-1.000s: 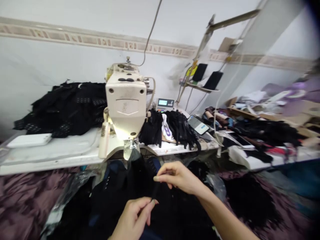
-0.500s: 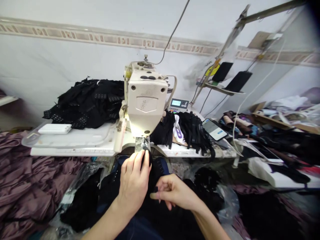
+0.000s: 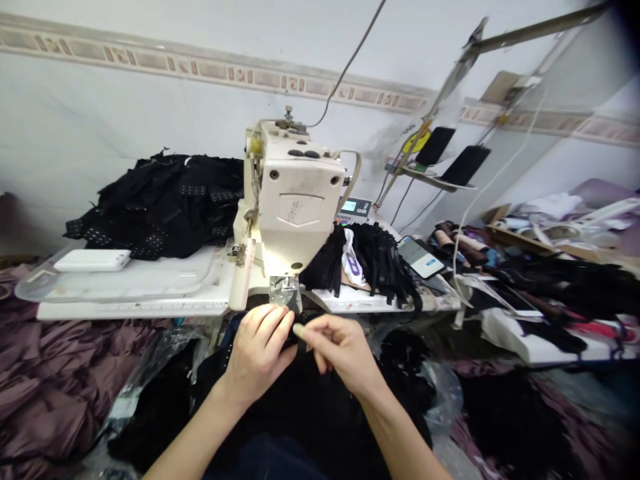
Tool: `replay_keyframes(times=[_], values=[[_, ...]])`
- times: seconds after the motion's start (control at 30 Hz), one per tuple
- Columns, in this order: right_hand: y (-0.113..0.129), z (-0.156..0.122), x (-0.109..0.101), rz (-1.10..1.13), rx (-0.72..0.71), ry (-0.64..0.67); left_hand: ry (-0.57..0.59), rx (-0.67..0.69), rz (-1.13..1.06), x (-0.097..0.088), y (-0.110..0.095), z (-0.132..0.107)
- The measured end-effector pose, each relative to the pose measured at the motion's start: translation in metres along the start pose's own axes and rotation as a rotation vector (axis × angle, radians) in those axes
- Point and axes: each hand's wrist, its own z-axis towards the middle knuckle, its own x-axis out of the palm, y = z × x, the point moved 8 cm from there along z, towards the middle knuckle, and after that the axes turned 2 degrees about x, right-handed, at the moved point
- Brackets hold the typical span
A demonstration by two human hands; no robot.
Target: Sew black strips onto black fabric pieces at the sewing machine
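Observation:
A cream sewing machine (image 3: 300,213) stands in front of me, its lit presser foot (image 3: 285,291) just beyond my fingertips. My left hand (image 3: 260,350) lies with bent fingers close together on the black fabric (image 3: 310,413), right before the foot, pressing it. Close beside it, my right hand (image 3: 340,347) pinches the fabric between thumb and forefinger. The black fabric spreads down from the foot over my lap. Its exact edge between the fingers is hard to make out.
Left of the machine, a black garment pile (image 3: 165,200) and a white box (image 3: 93,260) rest on a clear plastic lid (image 3: 165,283). At the right are black strips (image 3: 385,260), a phone (image 3: 423,257) and thread cones (image 3: 465,165). Mauve fabric (image 3: 65,387) heaps at lower left.
My right hand has moved up and left to the fabric beside my left hand. My left hand has shifted slightly left and down, and the view has turned a little.

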Motion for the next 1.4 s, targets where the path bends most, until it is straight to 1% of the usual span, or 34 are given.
replay_keyframes(times=[0.07,0.17,0.23,0.3,0.37,0.47,0.53,0.63,0.73,0.83,0.93,1.07,1.17,1.4], values=[[0.013,0.021,-0.006,-0.007,-0.094,-0.097,-0.025,-0.003,-0.007,0.0,0.001,-0.001],[0.025,0.045,-0.008,-0.09,-0.234,-0.16,-0.049,-0.005,-0.013,-0.002,0.001,-0.001],[0.028,0.054,-0.007,-0.168,-0.324,-0.182,-0.031,-0.003,-0.018,-0.001,0.0,-0.001],[0.025,0.058,-0.007,-0.214,-0.362,-0.209,-0.016,-0.012,-0.02,-0.001,0.001,0.0],[0.015,0.06,-0.01,-0.168,-0.313,-0.232,-0.012,-0.023,-0.026,-0.002,0.001,0.0],[-0.009,0.059,-0.015,0.046,-0.138,-0.247,0.003,-0.01,-0.031,-0.002,0.0,0.001],[-0.024,0.051,-0.016,0.139,-0.053,-0.265,0.017,0.006,-0.026,-0.001,0.0,0.003],[-0.046,0.033,-0.01,0.157,-0.002,-0.246,0.056,0.01,-0.025,0.002,0.002,0.006],[-0.061,0.015,0.003,0.126,-0.035,-0.201,0.102,0.014,-0.028,0.007,0.002,0.009],[-0.062,0.004,0.008,0.101,-0.117,-0.259,0.097,0.003,-0.014,0.009,0.001,0.008],[-0.06,0.003,0.008,0.16,-0.13,-0.332,0.073,-0.029,-0.009,0.008,0.001,0.006],[-0.057,0.007,0.011,0.231,-0.112,-0.317,0.085,-0.058,-0.021,0.006,0.002,0.003],[-0.057,0.008,0.012,0.255,-0.111,-0.299,0.087,-0.05,-0.021,0.004,0.001,0.003],[-0.054,0.003,0.01,0.178,-0.146,-0.35,0.033,-0.082,0.022,0.005,-0.004,0.004]])
